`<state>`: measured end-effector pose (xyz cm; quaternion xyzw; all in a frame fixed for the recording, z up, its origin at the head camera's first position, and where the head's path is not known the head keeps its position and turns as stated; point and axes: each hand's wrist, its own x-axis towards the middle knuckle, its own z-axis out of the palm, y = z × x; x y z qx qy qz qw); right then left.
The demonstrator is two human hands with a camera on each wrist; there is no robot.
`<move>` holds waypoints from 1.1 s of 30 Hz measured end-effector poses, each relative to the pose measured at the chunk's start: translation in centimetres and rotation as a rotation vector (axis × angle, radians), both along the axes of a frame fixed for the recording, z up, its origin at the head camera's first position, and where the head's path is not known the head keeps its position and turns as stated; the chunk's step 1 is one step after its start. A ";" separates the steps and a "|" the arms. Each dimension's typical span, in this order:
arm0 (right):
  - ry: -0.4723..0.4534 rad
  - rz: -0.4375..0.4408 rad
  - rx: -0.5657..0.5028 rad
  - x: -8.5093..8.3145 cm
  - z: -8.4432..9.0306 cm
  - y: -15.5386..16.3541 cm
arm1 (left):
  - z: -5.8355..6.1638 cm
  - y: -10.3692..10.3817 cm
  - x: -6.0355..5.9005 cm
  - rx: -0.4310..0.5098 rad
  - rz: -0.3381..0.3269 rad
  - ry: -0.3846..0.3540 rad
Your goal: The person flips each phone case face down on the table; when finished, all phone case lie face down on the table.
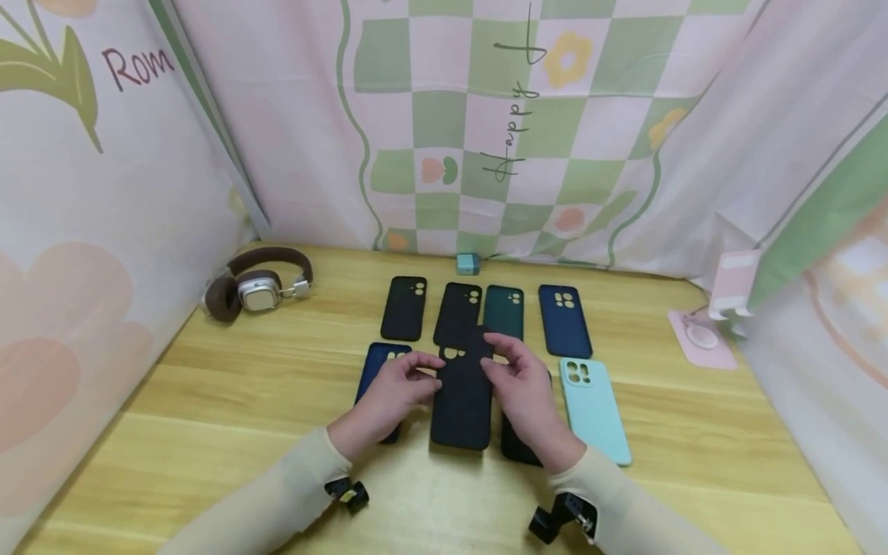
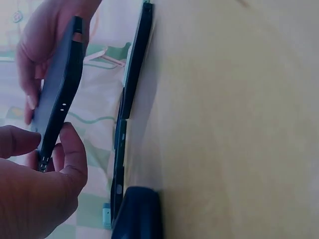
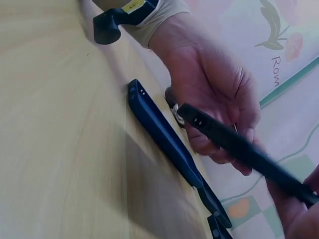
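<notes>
Head view: I see my left hand [image 1: 391, 389] and right hand [image 1: 523, 385] pinching the black phone case [image 1: 461, 397] by its edges, above the wooden table [image 1: 208, 401] among other cases. Left wrist view: fingers [image 2: 72, 149] grip the raised case [image 2: 60, 99]. Right wrist view: the case [image 3: 239, 149] is clear of the table, above a blue case [image 3: 159, 134].

Headphones [image 1: 258, 290] lie left of the phone cases [image 1: 563, 319] on the table [image 1: 694, 432].

Left hand [image 1: 391, 389] and right hand [image 1: 525, 385] apparently pinching.
</notes>
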<state>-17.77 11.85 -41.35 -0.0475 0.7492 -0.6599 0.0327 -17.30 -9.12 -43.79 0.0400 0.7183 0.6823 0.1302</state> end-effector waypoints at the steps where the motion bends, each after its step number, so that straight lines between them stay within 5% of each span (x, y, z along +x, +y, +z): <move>1: -0.012 -0.001 0.015 -0.1 0.0 0.0 | 0.0 -0.1 -0.1 -0.007 0.005 0.000; 11: -0.092 0.064 0.168 -1.0 -0.6 0.7 | -0.1 -0.3 -0.1 -0.124 0.000 0.000; 25: -0.137 0.167 0.510 -1.4 -0.4 1.2 | 0.0 -0.3 -0.2 -0.199 -0.139 -0.105; 33: -0.157 0.188 0.527 -1.2 -0.7 1.4 | 0.0 -0.2 -0.2 -0.175 -0.199 -0.117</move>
